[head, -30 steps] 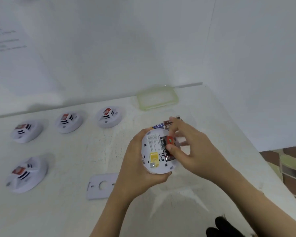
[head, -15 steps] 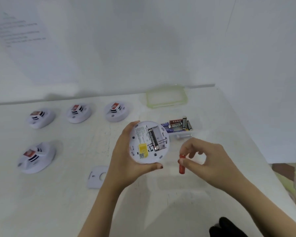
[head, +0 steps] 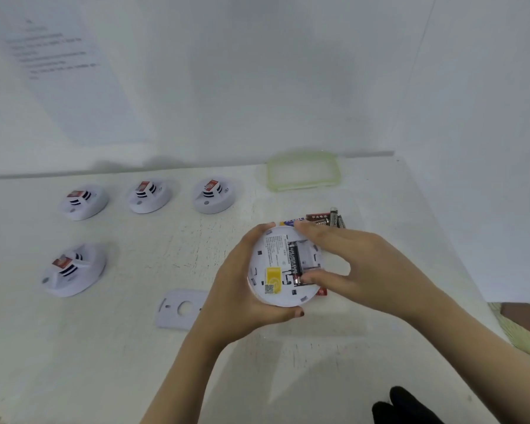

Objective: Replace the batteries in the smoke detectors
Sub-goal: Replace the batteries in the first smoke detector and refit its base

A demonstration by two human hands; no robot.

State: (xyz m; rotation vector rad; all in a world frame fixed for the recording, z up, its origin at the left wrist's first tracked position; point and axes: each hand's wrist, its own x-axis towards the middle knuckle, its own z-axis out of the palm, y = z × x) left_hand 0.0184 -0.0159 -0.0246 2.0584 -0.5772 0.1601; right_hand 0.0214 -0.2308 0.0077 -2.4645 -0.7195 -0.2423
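Left hand (head: pixel 242 289) cups the smoke detector (head: pixel 283 267), fingers curled round its rim. Right hand (head: pixel 358 264) pinches the black battery (head: pixel 294 260) lying between forefinger and thumb, thumb on its near end. Best lift that end first, detector held steady

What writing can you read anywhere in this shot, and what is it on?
"SUPER": black battery in the held white round smoke detector; rest blurred.
"华太电池", apparently: red battery pack.
White paper sheet on wall, detector's printed label, yellow sticker: too blurred.
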